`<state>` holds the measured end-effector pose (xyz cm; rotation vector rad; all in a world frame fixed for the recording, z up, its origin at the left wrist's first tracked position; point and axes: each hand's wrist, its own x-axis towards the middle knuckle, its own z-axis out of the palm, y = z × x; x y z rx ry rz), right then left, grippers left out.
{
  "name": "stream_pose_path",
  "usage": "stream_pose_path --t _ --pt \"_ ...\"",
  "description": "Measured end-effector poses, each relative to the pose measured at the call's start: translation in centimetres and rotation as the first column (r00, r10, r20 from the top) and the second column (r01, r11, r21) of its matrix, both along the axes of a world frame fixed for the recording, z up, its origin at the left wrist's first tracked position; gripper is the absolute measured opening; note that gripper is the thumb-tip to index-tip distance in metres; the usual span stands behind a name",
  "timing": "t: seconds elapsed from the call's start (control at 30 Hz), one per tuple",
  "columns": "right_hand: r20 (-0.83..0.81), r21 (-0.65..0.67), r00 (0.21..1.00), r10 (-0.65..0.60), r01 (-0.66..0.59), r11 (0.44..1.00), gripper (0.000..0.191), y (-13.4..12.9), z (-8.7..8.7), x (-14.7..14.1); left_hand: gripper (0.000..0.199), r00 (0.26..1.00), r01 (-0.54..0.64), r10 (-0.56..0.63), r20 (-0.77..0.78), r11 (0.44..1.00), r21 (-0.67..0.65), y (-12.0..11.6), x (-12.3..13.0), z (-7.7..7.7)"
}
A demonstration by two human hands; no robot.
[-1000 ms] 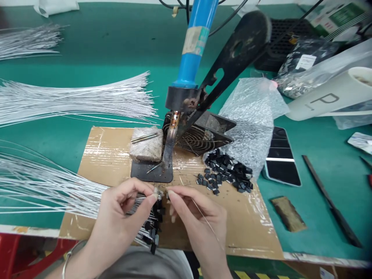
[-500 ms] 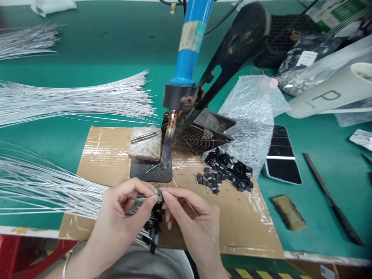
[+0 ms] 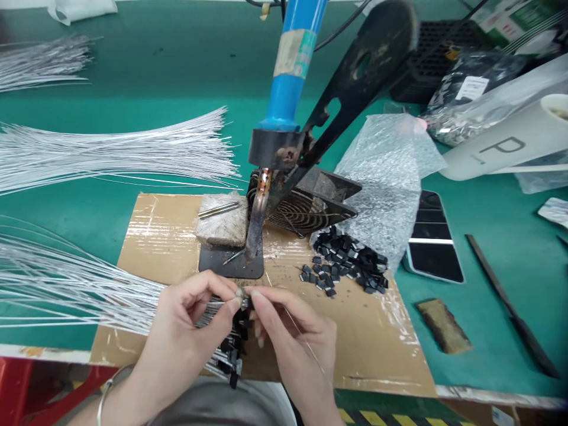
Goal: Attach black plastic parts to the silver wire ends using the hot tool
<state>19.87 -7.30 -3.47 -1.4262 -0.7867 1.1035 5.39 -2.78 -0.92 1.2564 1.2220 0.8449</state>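
Observation:
Near the front edge of the cardboard, my left hand (image 3: pixel 195 325) is closed in a pinch, with a white wire (image 3: pixel 216 303) running to its fingertips. Facing it, my right hand (image 3: pixel 295 337) pinches a small black connector (image 3: pixel 247 302), the fingertips of both hands almost meeting. A thin strand of solder wire (image 3: pixel 306 343) lies across the right hand's fingers. Below the hands hang several white wires with black connectors (image 3: pixel 234 355) on their ends. The exact joint between wire and connector is hidden by the fingers.
A blue-handled soldering iron (image 3: pixel 284 100) stands in a black holder, tip down, just beyond my hands. Behind it sits a fan (image 3: pixel 297 210). Loose black connectors (image 3: pixel 350 260) are piled at right, near a phone (image 3: pixel 432 242) and file (image 3: pixel 510 307). Wire bundles (image 3: pixel 110 154) lie left.
The black connector at my right fingertips shows slightly more now. Both hands keep nearly the same pinch and place; the view has shifted a little.

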Motion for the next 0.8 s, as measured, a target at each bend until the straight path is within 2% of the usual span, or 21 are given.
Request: stream_pose_path --t 0.1,0.17,0.3,0.4,0.47,0.6,0.8 --pt "0.219 0.097 0.975 0.02 -0.043 0.994 0.035 -0.5 -0.5 0.5 0.014 1.0 -0.006 0.006 -0.025 1.0 0.003 0.1 0.1 -0.1" --pt "0.303 0.094 0.953 0.004 -0.034 0.995 0.038 -0.7 -0.6 0.8 0.014 0.999 -0.019 0.02 -0.047 1.0 0.007 0.3 0.2 -0.1" --pt "0.374 0.088 0.927 0.032 -0.07 0.994 0.037 -0.7 -0.3 1.2 0.014 0.997 -0.044 0.046 -0.064 0.999 0.028 1.0 0.6 0.1" --pt "0.475 0.101 0.879 0.036 -0.095 0.99 0.016 -0.4 0.0 1.7 0.012 0.996 -0.044 0.047 -0.078 0.998 0.041 1.6 0.9 0.5" --pt "0.524 0.117 0.85 0.041 -0.12 0.986 0.02 0.0 0.2 2.0 0.012 0.995 -0.037 0.042 -0.092 0.998 0.05 1.9 1.1 0.7" --pt "0.49 0.204 0.87 0.058 -0.179 0.963 0.02 0.7 0.4 2.2 0.011 0.991 -0.048 0.056 -0.119 0.996 0.074 2.5 1.3 1.1" --pt "0.251 0.153 0.968 0.018 -0.058 0.986 0.024 1.1 1.2 0.9 0.01 0.99 -0.067 0.076 -0.115 0.995 0.078 3.1 1.5 1.2"
